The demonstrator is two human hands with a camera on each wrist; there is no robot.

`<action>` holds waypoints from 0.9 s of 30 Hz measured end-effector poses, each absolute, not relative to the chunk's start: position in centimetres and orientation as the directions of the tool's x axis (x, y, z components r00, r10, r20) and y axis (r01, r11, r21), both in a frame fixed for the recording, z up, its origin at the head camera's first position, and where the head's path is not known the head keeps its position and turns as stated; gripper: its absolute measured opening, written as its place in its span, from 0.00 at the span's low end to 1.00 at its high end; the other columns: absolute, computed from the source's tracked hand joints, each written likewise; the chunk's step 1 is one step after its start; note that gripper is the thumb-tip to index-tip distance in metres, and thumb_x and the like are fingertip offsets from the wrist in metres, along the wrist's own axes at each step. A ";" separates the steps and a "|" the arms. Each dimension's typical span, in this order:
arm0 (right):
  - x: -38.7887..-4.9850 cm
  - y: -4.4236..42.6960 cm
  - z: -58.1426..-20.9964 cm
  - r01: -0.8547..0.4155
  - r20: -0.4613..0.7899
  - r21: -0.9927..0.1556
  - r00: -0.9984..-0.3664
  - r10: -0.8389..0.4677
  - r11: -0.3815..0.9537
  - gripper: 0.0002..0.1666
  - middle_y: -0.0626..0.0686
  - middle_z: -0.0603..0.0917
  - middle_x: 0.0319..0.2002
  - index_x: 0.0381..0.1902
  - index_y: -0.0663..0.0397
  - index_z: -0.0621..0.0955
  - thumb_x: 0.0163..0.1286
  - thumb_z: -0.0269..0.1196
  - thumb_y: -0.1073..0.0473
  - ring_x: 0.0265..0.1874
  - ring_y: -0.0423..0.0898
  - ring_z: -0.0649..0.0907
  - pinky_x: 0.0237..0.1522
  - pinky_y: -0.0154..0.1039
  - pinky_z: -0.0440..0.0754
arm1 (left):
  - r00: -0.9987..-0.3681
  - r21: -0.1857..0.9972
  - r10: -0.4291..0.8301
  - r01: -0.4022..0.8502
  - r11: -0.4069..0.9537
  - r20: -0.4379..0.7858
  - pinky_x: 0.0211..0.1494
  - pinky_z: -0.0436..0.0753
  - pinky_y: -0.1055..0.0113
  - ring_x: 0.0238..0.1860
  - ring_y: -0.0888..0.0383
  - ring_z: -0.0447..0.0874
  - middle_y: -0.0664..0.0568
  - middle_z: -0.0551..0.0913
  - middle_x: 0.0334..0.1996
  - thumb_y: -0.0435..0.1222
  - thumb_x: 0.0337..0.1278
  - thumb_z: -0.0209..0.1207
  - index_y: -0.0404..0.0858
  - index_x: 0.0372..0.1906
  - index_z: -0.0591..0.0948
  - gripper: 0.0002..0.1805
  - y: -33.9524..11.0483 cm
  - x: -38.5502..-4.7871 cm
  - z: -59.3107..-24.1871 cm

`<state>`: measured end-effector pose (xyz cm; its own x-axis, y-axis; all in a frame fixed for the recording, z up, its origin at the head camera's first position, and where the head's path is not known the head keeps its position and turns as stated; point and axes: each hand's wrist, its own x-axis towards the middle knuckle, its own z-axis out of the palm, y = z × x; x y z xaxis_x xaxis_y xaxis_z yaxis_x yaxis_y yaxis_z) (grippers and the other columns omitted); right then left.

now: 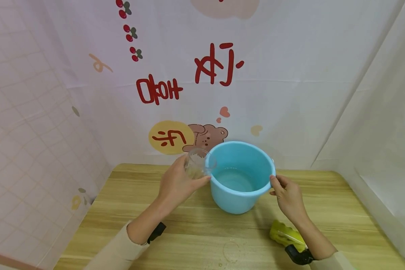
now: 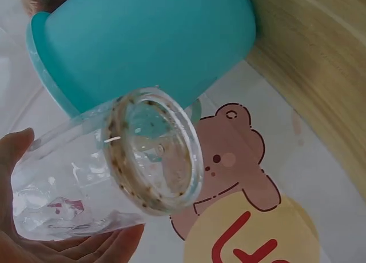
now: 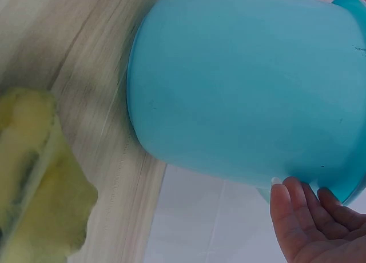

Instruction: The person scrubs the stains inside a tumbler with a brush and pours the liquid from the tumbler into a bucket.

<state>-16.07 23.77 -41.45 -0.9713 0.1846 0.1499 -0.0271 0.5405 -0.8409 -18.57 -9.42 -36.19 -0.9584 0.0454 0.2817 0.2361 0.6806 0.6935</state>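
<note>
My left hand (image 1: 177, 183) grips a clear drinking glass (image 1: 196, 165) beside the left rim of a light blue bucket (image 1: 234, 202). The glass is tilted; brown specks ring one end of the glass (image 2: 151, 154) in the left wrist view. Clear, shallow water (image 1: 234, 180) lies in the bucket, which stands on the table. At the bucket's right rim, my right hand (image 1: 289, 197) pinches the edge between thumb and fingers; its fingers (image 3: 306, 211) show under the rim in the right wrist view.
A yellow-green, wavy-edged thing like a sponge (image 1: 286, 234) lies on the wooden table (image 1: 138, 202), near my right forearm. A wet ring mark (image 1: 231, 250) shows near the front. Behind the table hangs a white printed cloth (image 1: 290, 93).
</note>
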 end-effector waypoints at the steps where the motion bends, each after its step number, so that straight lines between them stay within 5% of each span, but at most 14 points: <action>1: -16.1 23.8 -41.4 -0.028 0.152 -0.838 -0.971 0.184 0.545 0.34 0.68 0.86 0.53 0.65 0.69 0.79 0.85 0.53 0.43 0.40 0.55 0.89 0.38 0.31 0.85 | -0.956 0.703 0.040 0.240 0.669 0.289 0.47 0.85 0.50 0.50 0.53 0.82 0.56 0.83 0.51 0.61 0.44 0.78 0.45 0.63 0.78 0.43 -9.5 -18.5 -36.4; 13: -16.2 23.7 -41.4 -0.021 0.142 -0.843 -0.972 0.185 0.538 0.33 0.67 0.86 0.52 0.66 0.69 0.79 0.84 0.54 0.43 0.39 0.51 0.89 0.38 0.30 0.85 | -0.913 0.762 0.019 0.351 0.544 0.407 0.51 0.88 0.48 0.54 0.47 0.84 0.44 0.83 0.56 0.51 0.46 0.82 0.36 0.69 0.74 0.47 -10.4 -18.0 -38.4; 27: -16.1 23.7 -41.3 -0.039 0.162 -0.839 -0.970 0.182 0.544 0.33 0.68 0.86 0.53 0.65 0.70 0.79 0.85 0.53 0.44 0.40 0.55 0.90 0.38 0.31 0.86 | -0.872 0.785 -0.022 0.429 0.446 0.488 0.59 0.85 0.47 0.57 0.46 0.83 0.43 0.84 0.55 0.43 0.43 0.83 0.37 0.63 0.76 0.41 -10.9 -17.1 -39.9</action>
<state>-16.11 23.75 -41.33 -0.9699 0.1815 0.1623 -0.0386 0.5435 -0.8385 -17.10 -10.89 -39.93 -0.8723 -0.0218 0.4885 0.4287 0.4464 0.7854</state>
